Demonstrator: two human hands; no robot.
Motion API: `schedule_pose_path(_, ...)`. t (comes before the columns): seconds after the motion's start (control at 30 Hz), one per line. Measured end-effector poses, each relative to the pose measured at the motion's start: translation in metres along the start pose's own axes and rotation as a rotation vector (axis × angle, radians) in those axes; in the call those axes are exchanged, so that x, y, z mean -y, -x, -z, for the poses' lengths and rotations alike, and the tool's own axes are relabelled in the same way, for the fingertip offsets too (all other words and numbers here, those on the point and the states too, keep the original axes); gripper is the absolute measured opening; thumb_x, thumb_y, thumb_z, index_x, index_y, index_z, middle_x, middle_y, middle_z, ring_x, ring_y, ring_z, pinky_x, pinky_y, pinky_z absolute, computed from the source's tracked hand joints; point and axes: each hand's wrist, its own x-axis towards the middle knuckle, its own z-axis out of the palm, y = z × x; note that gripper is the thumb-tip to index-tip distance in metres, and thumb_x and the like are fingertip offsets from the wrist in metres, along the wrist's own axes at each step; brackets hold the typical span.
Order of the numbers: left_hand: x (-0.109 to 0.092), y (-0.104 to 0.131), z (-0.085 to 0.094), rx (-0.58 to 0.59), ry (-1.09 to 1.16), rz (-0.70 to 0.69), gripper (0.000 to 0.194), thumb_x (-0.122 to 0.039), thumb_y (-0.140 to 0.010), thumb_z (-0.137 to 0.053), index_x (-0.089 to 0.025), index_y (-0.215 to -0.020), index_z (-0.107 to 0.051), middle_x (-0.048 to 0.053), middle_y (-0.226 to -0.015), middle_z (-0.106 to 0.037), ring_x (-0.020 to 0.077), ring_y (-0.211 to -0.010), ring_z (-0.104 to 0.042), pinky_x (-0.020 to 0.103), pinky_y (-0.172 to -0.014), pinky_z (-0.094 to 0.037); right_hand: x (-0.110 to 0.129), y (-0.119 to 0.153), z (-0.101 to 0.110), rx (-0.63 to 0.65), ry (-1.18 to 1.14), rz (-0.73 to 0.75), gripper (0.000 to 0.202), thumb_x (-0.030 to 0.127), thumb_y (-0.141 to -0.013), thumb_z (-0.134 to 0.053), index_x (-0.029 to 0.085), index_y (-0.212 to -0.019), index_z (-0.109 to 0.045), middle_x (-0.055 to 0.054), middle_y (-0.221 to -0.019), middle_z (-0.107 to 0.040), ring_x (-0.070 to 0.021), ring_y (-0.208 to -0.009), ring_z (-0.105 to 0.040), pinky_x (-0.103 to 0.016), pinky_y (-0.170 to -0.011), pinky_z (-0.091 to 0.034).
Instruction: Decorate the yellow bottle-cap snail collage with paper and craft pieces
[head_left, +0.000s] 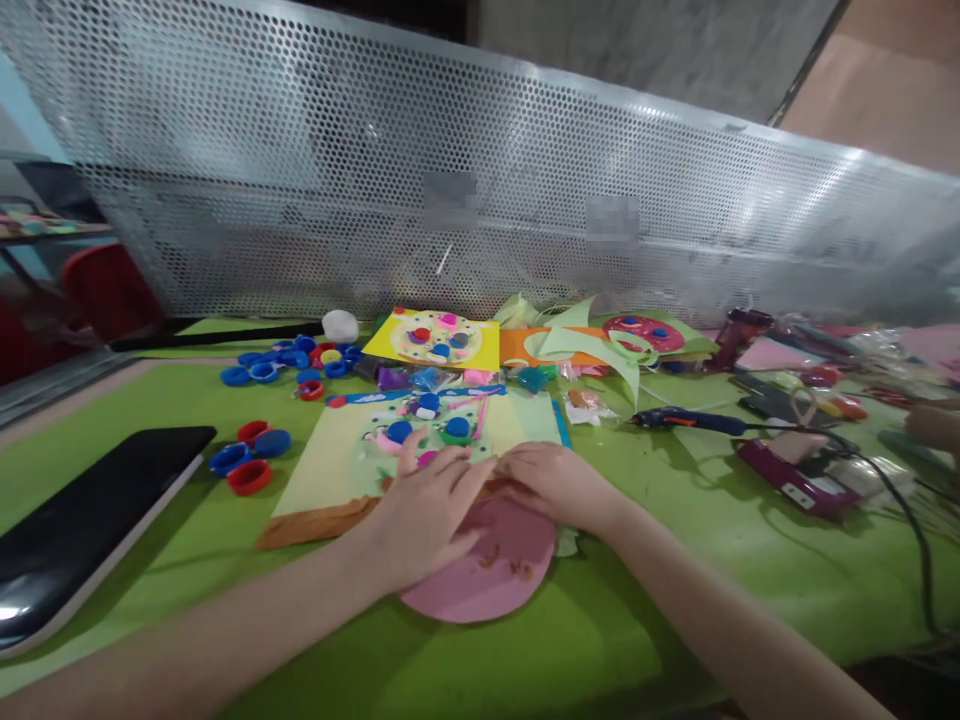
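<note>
Pink disc (487, 592): here it is, partly under both hands, low against the craft picture (322, 465), with brown marks on its face.
Left hand (420, 515): palm down, fingers loosely spread, lying across picture and disc.
Right hand (559, 485): fingers bent over the disc's upper edge, tips close to the left's; whether they grip anything, I cannot tell.
Table (645, 600): bright green and busy! Phone (97, 510) at far left, glue gun (697, 420) at right, its nozzle pointing left.
Room: perforated metal panel (450, 130) right across behind the table, red chair (109, 290) away to the left.
Caps (250, 477): red and blue, a small cluster near the phone, more farther back.
Yellow card (484, 345): behind the picture, caps on its pale round.
Clear packet (589, 408): something orange inside, just beside the nozzle; a teal packet (532, 378) nearby.
</note>
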Motion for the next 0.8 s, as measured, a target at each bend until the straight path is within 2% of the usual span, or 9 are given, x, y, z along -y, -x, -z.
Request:
schedule_pose_path(0.1, -0.009, -0.014, -0.008, -0.067, -0.064, -0.013, 0.042, -0.012, -0.087, -0.040, -0.015, -0.128, -0.043, 0.009, -0.105, -0.067, 0.0231, -0.107, -0.054, 0.047, -0.107, -0.013, 0.003, 0.002, 0.002, -0.015, 0.027, 0.028, 0.019, 0.027, -0.088, -0.055, 0.013, -0.096, -0.063, -0.008, -0.096, -0.068, -0.0177, -0.092, -0.062, -0.029, -0.080, -0.046)
schedule_pose_path(0.2, -0.007, -0.016, -0.014, -0.173, -0.089, -0.013, 0.044, -0.013, -0.087, -0.038, -0.015, -0.131, -0.036, 0.010, -0.101, -0.068, 0.0237, -0.102, -0.057, 0.048, -0.106, -0.012, 0.009, 0.001, 0.003, -0.024, 0.076, 0.062, 0.021, 0.030, -0.092, -0.049, 0.017, -0.101, -0.062, -0.006, -0.104, -0.067, -0.0169, -0.101, -0.059, -0.030, -0.083, -0.044)
schedule_pose_path(0.3, -0.001, -0.013, -0.018, -0.244, -0.121, -0.025, 0.052, -0.013, -0.087, -0.036, -0.016, -0.137, -0.025, 0.011, -0.097, -0.068, 0.0257, -0.098, -0.059, 0.051, -0.104, -0.013, 0.014, -0.004, 0.000, -0.014, 0.140, 0.101, 0.023, 0.019, -0.094, -0.042, 0.018, -0.095, -0.064, -0.004, -0.099, -0.069, -0.0164, -0.106, -0.056, -0.030, -0.082, -0.042)
schedule_pose_path(0.53, 0.006, -0.011, -0.024, -0.230, -0.121, -0.026, 0.065, -0.014, -0.084, -0.036, -0.021, -0.142, -0.007, 0.012, -0.098, -0.066, 0.0316, -0.100, -0.059, 0.055, -0.094, -0.023, 0.012, -0.005, 0.002, -0.065, 0.251, 0.130, 0.030, 0.015, -0.095, -0.036, 0.018, -0.087, -0.065, -0.002, -0.095, -0.070, -0.0162, -0.105, -0.056, -0.029, -0.074, -0.042)
schedule_pose_path(0.67, 0.012, -0.009, -0.028, -0.251, -0.144, -0.046, 0.063, -0.015, -0.086, -0.035, -0.022, -0.142, -0.008, 0.013, -0.100, -0.065, 0.0316, -0.095, -0.060, 0.054, -0.093, -0.025, 0.009, -0.003, 0.001, -0.134, 0.275, 0.102, 0.033, 0.018, -0.096, -0.034, 0.019, -0.081, -0.064, -0.001, -0.097, -0.069, -0.0138, -0.106, -0.056, -0.026, -0.073, -0.042)
schedule_pose_path(0.73, 0.018, -0.007, -0.032, -0.272, -0.158, -0.075, 0.060, -0.016, -0.086, -0.034, -0.024, -0.142, -0.013, 0.012, -0.101, -0.066, 0.0302, -0.094, -0.061, 0.052, -0.092, -0.026, 0.006, -0.002, -0.001, -0.166, 0.271, 0.088, 0.033, 0.020, -0.097, -0.034, 0.019, -0.083, -0.064, -0.002, -0.100, -0.069, -0.0131, -0.109, -0.055, -0.026, -0.073, -0.042)
schedule_pose_path(0.8, 0.024, -0.006, -0.036, -0.315, -0.175, -0.040, 0.055, -0.016, -0.087, -0.035, -0.026, -0.139, -0.022, 0.010, -0.103, -0.066, 0.0268, -0.096, -0.060, 0.047, -0.092, -0.030, 0.003, -0.001, -0.005, -0.210, 0.267, 0.085, 0.032, 0.022, -0.097, -0.035, 0.019, -0.084, -0.064, -0.002, -0.098, -0.069, -0.0121, -0.108, -0.056, -0.026, -0.073, -0.041)
